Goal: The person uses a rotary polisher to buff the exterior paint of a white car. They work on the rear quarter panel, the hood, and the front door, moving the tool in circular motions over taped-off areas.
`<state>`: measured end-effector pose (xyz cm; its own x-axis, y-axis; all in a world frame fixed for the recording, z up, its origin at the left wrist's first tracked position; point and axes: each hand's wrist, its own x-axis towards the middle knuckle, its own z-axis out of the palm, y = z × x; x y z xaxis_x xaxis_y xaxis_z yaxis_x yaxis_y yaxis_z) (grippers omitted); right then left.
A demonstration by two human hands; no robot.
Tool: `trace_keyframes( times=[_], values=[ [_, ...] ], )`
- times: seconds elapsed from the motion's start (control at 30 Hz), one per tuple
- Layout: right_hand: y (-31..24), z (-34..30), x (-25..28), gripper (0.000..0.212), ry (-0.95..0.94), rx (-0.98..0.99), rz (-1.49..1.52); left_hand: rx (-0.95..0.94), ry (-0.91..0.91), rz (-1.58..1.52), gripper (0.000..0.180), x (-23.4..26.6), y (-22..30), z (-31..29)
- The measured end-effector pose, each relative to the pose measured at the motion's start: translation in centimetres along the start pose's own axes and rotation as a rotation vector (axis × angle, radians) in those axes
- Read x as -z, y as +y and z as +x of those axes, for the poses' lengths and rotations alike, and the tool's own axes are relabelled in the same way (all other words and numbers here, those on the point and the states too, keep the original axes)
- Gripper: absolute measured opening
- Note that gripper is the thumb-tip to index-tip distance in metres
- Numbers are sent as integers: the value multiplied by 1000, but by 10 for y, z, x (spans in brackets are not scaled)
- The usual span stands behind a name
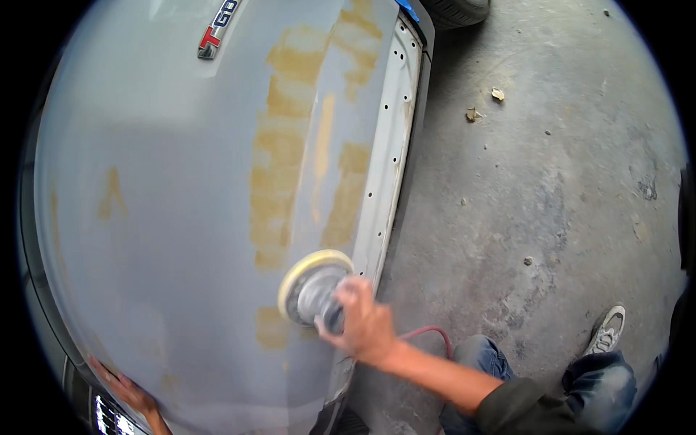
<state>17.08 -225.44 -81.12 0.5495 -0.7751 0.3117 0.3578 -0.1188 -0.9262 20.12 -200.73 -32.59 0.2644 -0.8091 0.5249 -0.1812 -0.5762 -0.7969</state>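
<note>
A round sander (319,293) with a pale yellow pad presses against the grey car door (196,217). My right hand (366,322) is wrapped round its body near the door's lower edge, and the hand is slightly blurred. Tan filler patches (274,196) run along the panel beyond the sander, with a lighter strip (324,138) between them. At the lower left my left hand (129,391) lies with stretched fingers on the door's curved border, holding nothing.
A red hose (431,330) trails from behind my right hand past my jeans. Along the door runs a pale sill strip with several holes (377,181). A badge (210,43) sits on the door at the top. Dry leaves (497,94) and small debris lie on the concrete floor (507,188); a tyre (457,11) stands beyond.
</note>
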Motion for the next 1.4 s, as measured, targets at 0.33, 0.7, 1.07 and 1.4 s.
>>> trace_keyframes(
  times=[0.33, 0.7, 1.07, 1.4],
  values=[
    [-57, -82, 40, 74, -167, -144, 314, -210, -37, 62, 65, -19, 49, -4],
    [16, -37, 130, 69, 355, -474, 159, -1367, -438, 112, 79, -137, 430, 105],
    [15, -35, 136, 67, 274, -562, 135, -1370, -516, 76, 81, -96, 370, 123],
    [5, 8, 80, 62, 213, -384, 215, -968, -578, 74, 76, -53, 244, 79]
  ],
)
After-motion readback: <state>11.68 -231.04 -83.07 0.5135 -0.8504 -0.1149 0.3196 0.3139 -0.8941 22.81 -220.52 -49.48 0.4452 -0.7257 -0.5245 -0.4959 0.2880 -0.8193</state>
